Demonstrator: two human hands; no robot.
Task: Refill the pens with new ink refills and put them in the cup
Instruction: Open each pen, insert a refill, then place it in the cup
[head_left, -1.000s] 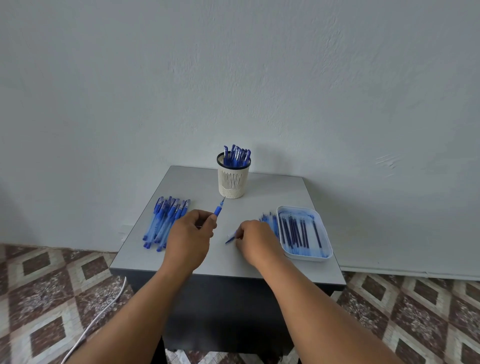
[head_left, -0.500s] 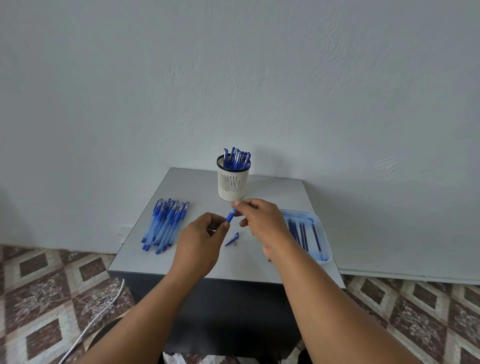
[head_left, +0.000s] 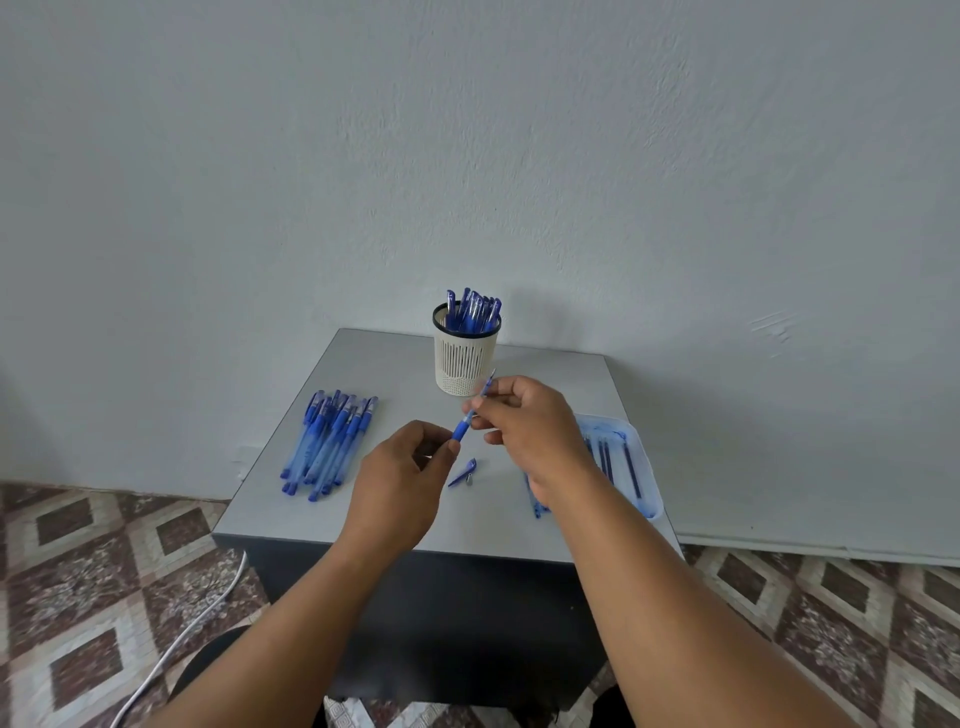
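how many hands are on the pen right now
2. The left hand pinches the pen at its lower end by the blue grip; the right hand pinches it higher up, near the tip, in front of the cup.

Soft, even daylight with a cool grey tone; no glare.

The wall (head_left: 467, 130) is lit evenly and looks a little bluish. A faint, soft shadow falls to the right of the cup (head_left: 466, 358) on the wall, and a wider dim zone lies beside the surface (head_left: 395, 364). The wide lens bends the floor (head_left: 104, 571) at the lower corners. The hands look slightly soft; the centre is sharp.
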